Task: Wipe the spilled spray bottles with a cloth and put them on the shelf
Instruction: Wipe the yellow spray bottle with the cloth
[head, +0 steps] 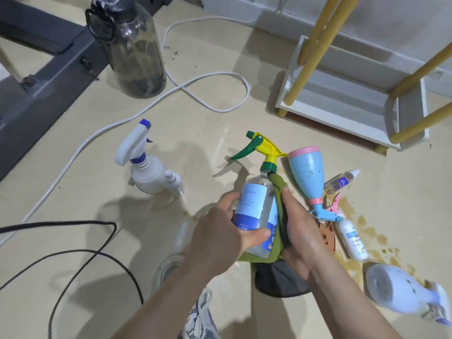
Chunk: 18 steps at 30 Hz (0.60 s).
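With the left hand (225, 232) curled round the clear spray bottle (256, 204) over the floor (195, 113) and the right hand (302, 237) gripping the green cloth (278, 185) against its side, wet plastic could slip and drop into the brown puddle (373, 234), well short of the shelf (325, 107).

Cut off by the top and right edges, upper right: shelf (342, 101), yellow posts running out of frame. Cropped at the cap, top left: dark water bottle (137, 52). Too small to read, centre: label print on the clear spray bottle (254, 206); right flank hidden under green cloth (277, 192) and right hand (300, 231). Blurred, lower right: white bottle (396, 292), spray head indistinct near the edge. Cropped at the bottom: shoe (203, 314).
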Tool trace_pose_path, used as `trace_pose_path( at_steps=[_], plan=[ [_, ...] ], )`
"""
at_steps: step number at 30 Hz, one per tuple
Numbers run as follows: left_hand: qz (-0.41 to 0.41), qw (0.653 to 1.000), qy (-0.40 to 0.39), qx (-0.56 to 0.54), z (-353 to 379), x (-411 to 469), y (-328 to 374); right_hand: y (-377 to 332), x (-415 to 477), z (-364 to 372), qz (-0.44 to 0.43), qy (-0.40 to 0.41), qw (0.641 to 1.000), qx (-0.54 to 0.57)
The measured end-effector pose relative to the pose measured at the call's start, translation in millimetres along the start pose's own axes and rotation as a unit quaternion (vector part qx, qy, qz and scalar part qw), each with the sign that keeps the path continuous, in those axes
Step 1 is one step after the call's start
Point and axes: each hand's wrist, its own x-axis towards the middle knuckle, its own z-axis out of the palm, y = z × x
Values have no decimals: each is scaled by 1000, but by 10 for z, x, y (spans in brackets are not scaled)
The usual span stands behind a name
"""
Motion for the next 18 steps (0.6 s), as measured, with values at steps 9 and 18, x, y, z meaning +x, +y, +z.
trace_pose_path(
  at_steps=[9,18],
  plan=[
    [61,997,41,-1,-232,-582,704,38,-983,231,-266,8,939,-216],
    [-15,998,0,-58,-812,-1488,1006,-286,-1149,401,-263,-116,930,-228]
  ],
)
